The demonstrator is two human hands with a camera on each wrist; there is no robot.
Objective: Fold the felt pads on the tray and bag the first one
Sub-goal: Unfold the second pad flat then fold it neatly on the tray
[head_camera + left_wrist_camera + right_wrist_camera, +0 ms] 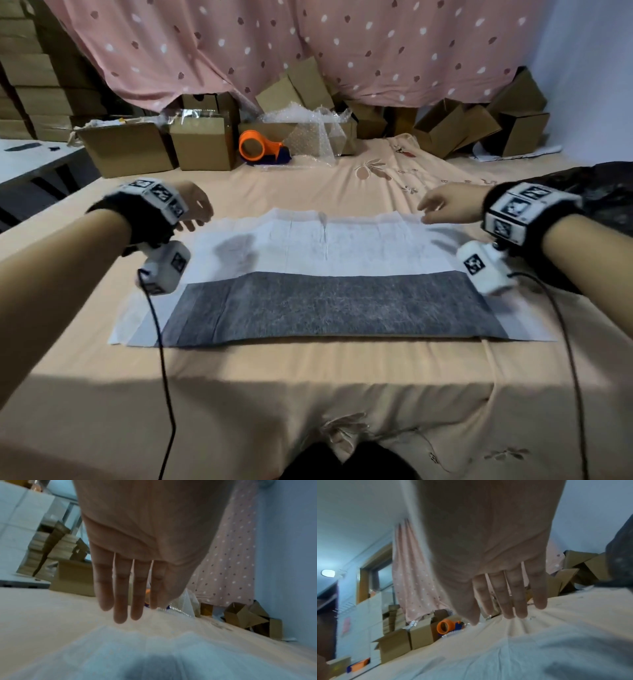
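A wide felt pad [318, 253] lies flat on the peach-covered table, white on its far half, with a grey strip [329, 305] folded over along the near edge. My left hand [193, 209] hovers just beyond the pad's far left corner, fingers [120, 601] straight and holding nothing. My right hand [442, 202] is at the far right corner, its fingertips [515, 609] reaching down to the pad's far edge [522, 642]. I cannot tell whether they touch it. No bag or tray shows.
An orange tape dispenser [260, 147] and bubble wrap [315, 133] sit behind the pad among several cardboard boxes [202, 144]. A dark bundle [606, 192] lies at the far right. Wrist camera cables [164, 359] trail over the table's near edge. A pink dotted curtain [308, 44] hangs behind.
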